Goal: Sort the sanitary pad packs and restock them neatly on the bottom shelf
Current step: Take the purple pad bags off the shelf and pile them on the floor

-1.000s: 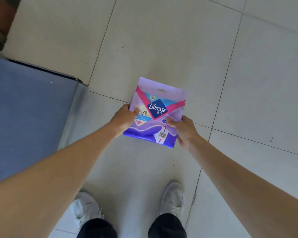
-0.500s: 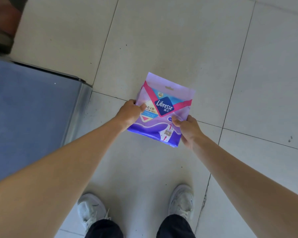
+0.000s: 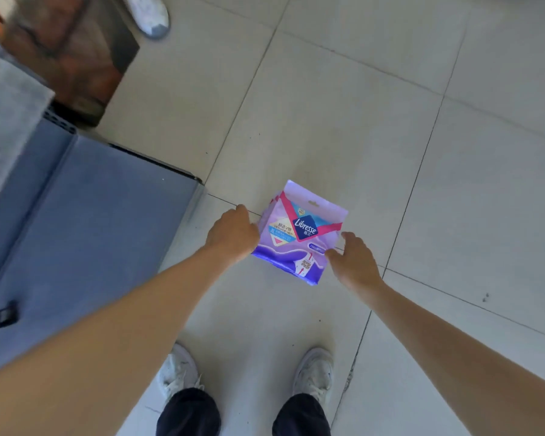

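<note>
The right hand [image 3: 353,262] has loosened its pinch on the pad pack [image 3: 299,234]. Its fingers are now spread at the pack's right edge, where 0.5 s ago they clamped it. The head view has swung forward, bringing another person's white shoe [image 3: 148,14] and a blurred brown object [image 3: 70,58] into sight at the top left.

The purple-and-pink plastic pad pack [image 3: 299,234] looks glossy. The pale square floor tiles [image 3: 343,121] are smooth, faintly shiny. The blue-grey shelf top [image 3: 85,221] looks matt.
</note>
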Demonstrator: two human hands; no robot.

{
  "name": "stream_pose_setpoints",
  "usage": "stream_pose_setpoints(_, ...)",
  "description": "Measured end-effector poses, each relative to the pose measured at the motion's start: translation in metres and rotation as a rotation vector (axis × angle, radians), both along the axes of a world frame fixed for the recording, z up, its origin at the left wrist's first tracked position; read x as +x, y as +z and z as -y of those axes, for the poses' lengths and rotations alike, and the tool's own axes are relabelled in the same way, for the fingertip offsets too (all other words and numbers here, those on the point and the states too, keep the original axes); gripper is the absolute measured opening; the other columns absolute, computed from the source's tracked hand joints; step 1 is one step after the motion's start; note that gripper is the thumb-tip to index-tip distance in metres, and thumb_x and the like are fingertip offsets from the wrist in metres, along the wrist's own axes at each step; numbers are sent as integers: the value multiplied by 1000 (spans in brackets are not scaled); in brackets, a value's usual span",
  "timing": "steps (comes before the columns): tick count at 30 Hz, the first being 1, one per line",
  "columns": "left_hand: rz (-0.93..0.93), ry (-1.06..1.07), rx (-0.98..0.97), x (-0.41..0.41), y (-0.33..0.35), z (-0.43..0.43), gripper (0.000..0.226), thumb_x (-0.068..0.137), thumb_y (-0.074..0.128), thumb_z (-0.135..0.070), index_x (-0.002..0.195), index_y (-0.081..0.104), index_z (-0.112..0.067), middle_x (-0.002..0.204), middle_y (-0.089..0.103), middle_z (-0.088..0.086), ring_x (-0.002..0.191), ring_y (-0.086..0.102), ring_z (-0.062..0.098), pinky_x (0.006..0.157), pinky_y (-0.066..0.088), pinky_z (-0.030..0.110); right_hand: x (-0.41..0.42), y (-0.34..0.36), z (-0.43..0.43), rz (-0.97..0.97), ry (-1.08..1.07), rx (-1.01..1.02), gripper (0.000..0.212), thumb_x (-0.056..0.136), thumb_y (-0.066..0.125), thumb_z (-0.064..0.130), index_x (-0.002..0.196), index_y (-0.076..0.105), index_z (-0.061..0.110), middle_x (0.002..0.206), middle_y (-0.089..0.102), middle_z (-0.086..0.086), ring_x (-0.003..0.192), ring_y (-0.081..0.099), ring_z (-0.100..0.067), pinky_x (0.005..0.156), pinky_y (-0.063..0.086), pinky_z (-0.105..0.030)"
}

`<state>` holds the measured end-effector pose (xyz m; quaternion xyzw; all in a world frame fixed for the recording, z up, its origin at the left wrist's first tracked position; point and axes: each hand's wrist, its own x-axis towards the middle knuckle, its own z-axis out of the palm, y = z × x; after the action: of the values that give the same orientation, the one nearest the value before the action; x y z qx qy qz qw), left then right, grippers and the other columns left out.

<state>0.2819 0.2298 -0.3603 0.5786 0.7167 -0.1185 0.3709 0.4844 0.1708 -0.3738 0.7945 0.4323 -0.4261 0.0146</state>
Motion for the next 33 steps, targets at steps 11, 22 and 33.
stream_pose_setpoints(11, -98, 143, 138, -80, 245, 57, 19, 92, 38, -15, 102, 54, -14, 105, 61, 5, 92, 58, 27, 67, 41, 30, -87, 259, -49, 209, 978, 170, 17, 95, 37, 21, 95, 52, 13, 94, 60, -4, 93, 58, -27, 68, 38, -27)
stream_pose_setpoints(22, -260, 510, 247, -187, 370, 187, 22, 92, 39, -23, 102, 58, -19, 111, 64, 8, 102, 62, 34, 78, 47, 35, -251, 397, -23, 63, 1301, 388, 22, 93, 43, 25, 100, 59, 11, 107, 64, -10, 102, 60, -30, 76, 43, -31)
stream_pose_setpoints(33, -343, 977, 150, -310, 369, 331, 10, 89, 47, -24, 93, 55, -21, 109, 63, 7, 93, 60, 29, 69, 47, 32, -365, 402, 20, 156, 1582, 518, 22, 89, 52, 19, 109, 54, 10, 113, 58, -7, 103, 57, -30, 75, 45, -34)
